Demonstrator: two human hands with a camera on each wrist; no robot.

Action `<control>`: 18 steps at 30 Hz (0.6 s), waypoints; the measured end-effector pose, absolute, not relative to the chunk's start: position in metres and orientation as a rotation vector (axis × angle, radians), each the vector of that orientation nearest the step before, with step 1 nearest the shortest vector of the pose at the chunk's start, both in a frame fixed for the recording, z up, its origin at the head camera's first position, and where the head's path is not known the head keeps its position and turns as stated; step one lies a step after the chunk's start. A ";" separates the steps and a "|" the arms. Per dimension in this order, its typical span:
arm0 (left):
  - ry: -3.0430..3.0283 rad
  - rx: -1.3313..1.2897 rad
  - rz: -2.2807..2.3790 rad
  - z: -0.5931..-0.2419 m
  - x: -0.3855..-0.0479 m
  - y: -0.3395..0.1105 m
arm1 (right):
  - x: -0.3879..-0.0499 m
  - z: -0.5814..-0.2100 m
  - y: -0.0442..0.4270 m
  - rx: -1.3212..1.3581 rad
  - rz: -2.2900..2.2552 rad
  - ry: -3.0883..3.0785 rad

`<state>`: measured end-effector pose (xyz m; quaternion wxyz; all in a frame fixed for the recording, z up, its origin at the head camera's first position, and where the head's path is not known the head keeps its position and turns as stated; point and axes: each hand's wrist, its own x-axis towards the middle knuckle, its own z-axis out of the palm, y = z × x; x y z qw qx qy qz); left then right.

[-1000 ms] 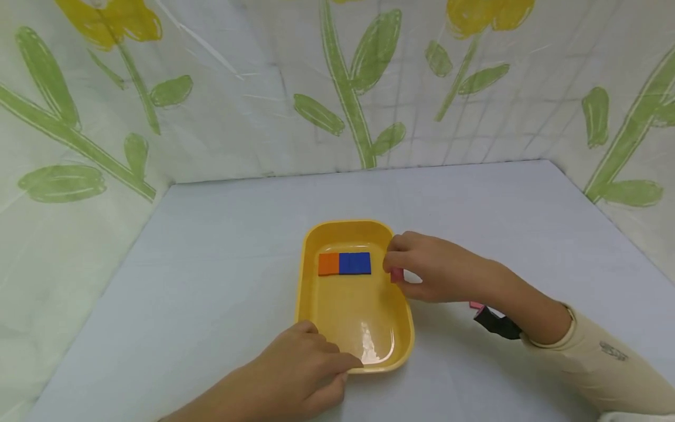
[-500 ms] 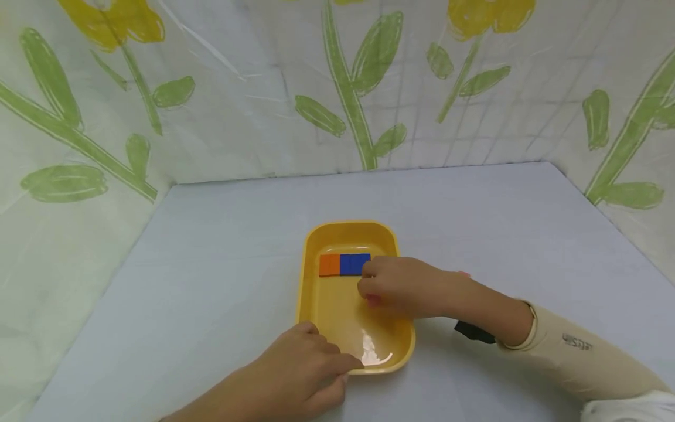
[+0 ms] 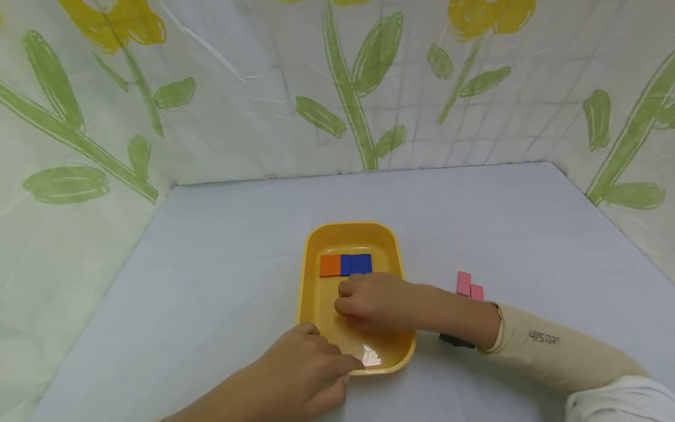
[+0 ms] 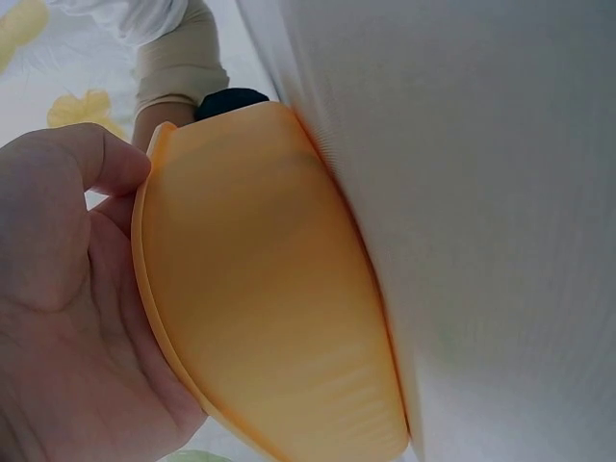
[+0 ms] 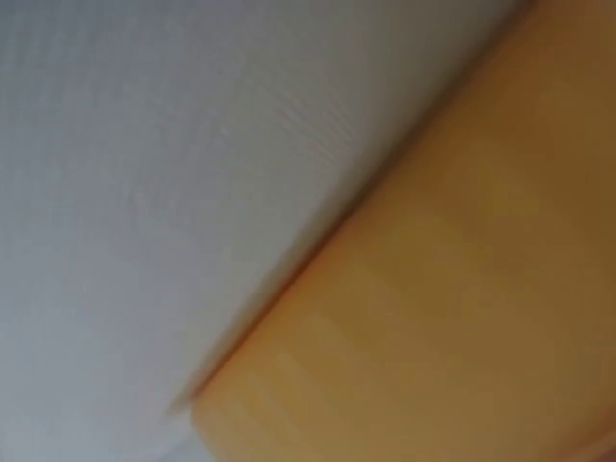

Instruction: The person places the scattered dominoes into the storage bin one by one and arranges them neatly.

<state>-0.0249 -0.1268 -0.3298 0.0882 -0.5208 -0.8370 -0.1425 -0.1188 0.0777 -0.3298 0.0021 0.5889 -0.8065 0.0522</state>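
Note:
A yellow tray [image 3: 321,337] stands on the table, and my left hand [image 3: 295,366] grips its near left rim. In the left wrist view the thumb [image 4: 120,166] presses on the rim. Over the tray floor my right hand [image 3: 377,302] is curled, and only a reddish trace of the pink tile [image 3: 354,320] shows beneath its fingers. Orange tiles [image 3: 330,265] and blue tiles [image 3: 355,264] lie side by side in a row inside, near the tray's far end. The right wrist view is blurred and shows only the tray's outer wall [image 5: 414,318] and tabletop.
Two pink tiles [image 3: 463,283] lie on the table right of the tray, partly behind the right forearm. A dark wrist piece [image 3: 456,340] sits under that forearm. A pale sheet with painted flowers [image 3: 348,82] rises behind the table [image 3: 211,252].
My right hand has moved left from the tray's right rim to above its floor, carrying the pink tile. The pink tiles on the table have come into view. My left hand stays put.

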 end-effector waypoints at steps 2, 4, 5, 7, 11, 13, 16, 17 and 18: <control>-2.486 -1.550 -0.422 -0.330 -0.025 -0.127 | -0.118 -0.331 0.077 1.842 0.176 -2.520; -2.486 -1.551 -0.421 -0.331 -0.025 -0.127 | -0.116 -0.332 0.077 1.836 0.171 -2.510; -2.488 -1.551 -0.422 -0.331 -0.025 -0.127 | -0.116 -0.332 0.078 1.832 0.165 -2.501; -2.494 -1.552 -0.419 -0.331 -0.025 -0.127 | -0.115 -0.332 0.079 1.828 0.168 -2.491; -2.492 -1.548 -0.415 -0.332 -0.025 -0.127 | -0.112 -0.330 0.085 1.839 0.192 -2.467; -2.477 -1.546 -0.412 -0.332 -0.025 -0.127 | -0.110 -0.327 0.088 1.864 0.214 -2.462; -2.460 -1.544 -0.414 -0.332 -0.025 -0.126 | -0.106 -0.325 0.092 1.901 0.227 -2.471; -2.461 -1.543 -0.415 -0.332 -0.025 -0.126 | -0.105 -0.324 0.093 1.911 0.230 -2.472; -2.462 -1.542 -0.413 -0.332 -0.025 -0.126 | -0.104 -0.324 0.093 1.916 0.231 -2.481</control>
